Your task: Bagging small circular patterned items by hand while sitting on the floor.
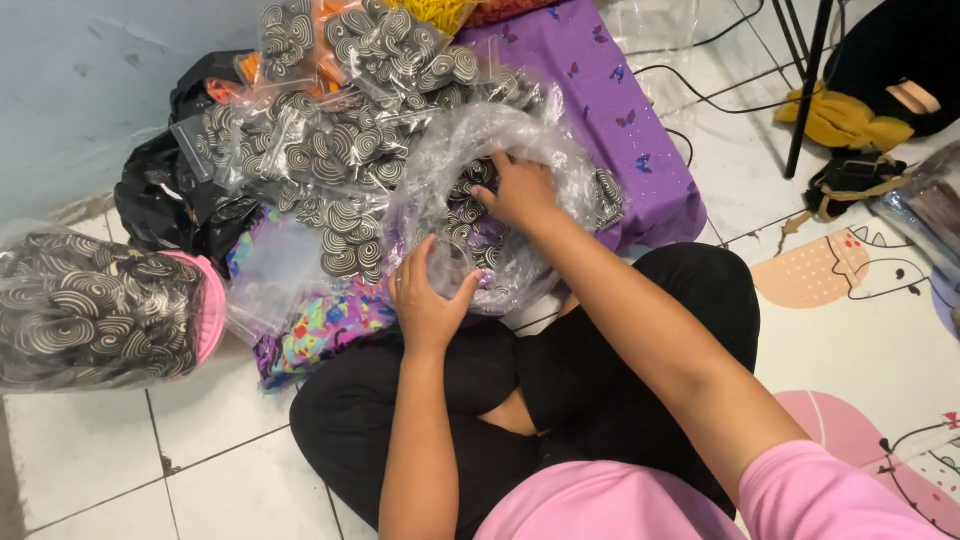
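Note:
A large clear plastic bag lies open in front of my crossed legs, holding several round black-and-white spiral pieces. My right hand reaches down into the bag's mouth, fingers closed among the spiral pieces. My left hand grips the near rim of the bag and holds it open. Behind the bag lies a heap of small clear zip bags filled with the same spiral pieces.
A pink basket lined with plastic and full of spiral pieces stands at the left. Black plastic bags lie by the wall, and a purple cloth lies behind. Cables, a stand leg, yellow fabric and a printed mat are at the right.

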